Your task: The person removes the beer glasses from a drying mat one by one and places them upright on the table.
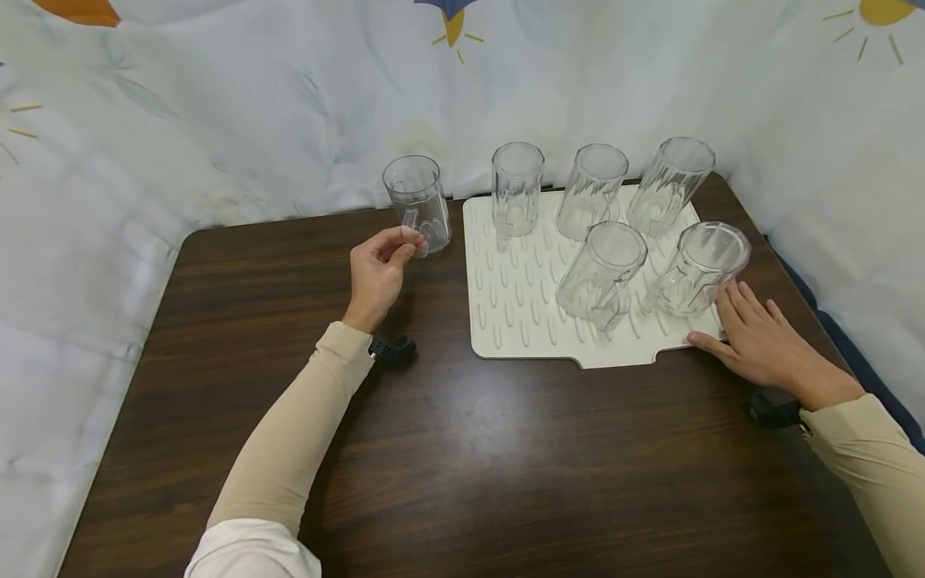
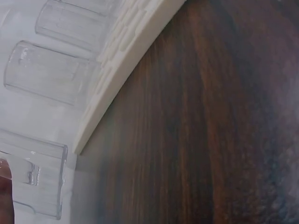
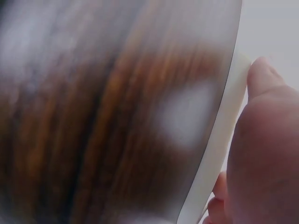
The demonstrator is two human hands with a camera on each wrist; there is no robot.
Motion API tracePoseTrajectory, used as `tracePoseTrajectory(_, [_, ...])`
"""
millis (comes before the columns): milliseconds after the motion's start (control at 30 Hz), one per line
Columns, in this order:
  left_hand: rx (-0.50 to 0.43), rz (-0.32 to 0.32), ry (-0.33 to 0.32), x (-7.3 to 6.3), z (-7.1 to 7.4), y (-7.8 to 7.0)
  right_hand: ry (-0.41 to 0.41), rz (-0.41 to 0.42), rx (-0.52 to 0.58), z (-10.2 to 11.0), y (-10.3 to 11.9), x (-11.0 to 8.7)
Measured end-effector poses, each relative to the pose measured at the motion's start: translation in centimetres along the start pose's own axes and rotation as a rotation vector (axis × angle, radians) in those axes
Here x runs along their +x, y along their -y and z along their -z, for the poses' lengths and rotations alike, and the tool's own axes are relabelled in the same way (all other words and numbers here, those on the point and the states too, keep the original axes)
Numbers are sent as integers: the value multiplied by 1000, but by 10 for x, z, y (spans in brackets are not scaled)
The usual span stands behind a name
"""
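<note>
A clear mug (image 1: 432, 210) stands at the table's back edge, left of a white ridged drying board (image 1: 516, 325). My left hand (image 1: 380, 271) pinches its handle between thumb and fingers; a fingertip (image 2: 4, 170) shows against the handle in the left wrist view. My right hand (image 1: 769, 347) lies with straight fingers at the board's front right corner, its thumb touching the edge, close to a clear mug (image 1: 697, 277) there. Several matching mugs are on the board, among them one at front centre (image 1: 600, 277) and one at back left (image 1: 517, 189).
The dark wooden table (image 1: 477, 474) extends in front of the board and to its left. Behind the table hangs a pale patterned curtain (image 1: 289, 120). Two more clear mugs, one in the back middle (image 1: 592, 189) and one at back right (image 1: 672, 185), stand near it.
</note>
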State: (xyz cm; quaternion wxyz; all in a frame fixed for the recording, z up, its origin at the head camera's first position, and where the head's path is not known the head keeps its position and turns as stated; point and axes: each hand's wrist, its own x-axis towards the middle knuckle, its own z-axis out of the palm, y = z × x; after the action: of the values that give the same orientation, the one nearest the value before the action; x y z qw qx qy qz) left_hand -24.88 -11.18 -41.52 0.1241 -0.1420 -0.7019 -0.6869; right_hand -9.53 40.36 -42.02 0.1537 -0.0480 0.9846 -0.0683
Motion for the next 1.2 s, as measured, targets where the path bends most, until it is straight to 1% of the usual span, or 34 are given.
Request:
tracePoseTrajectory(100, [15, 7, -1, 2, 0, 2, -1, -4, 5, 1, 1, 0])
tracePoseTrajectory(233, [31, 39, -3, 4, 0, 5, 0, -9, 8, 1, 1, 0])
tracePoseTrajectory(333, [43, 51, 1, 5, 1, 7, 7, -12, 10, 2, 1, 0])
tracePoseTrajectory(500, [57, 56, 4, 7, 2, 9, 18, -11, 9, 4, 2, 0])
tracePoseTrajectory(767, [106, 56, 5, 8, 5, 12, 8, -5, 9, 5, 4, 1])
tracePoseTrajectory(1000, [156, 73, 49, 6, 6, 10, 4, -1, 19, 1, 1, 1])
tracePoseTrajectory(1200, [180, 125, 88, 7, 7, 12, 23, -10, 35, 1, 1, 1])
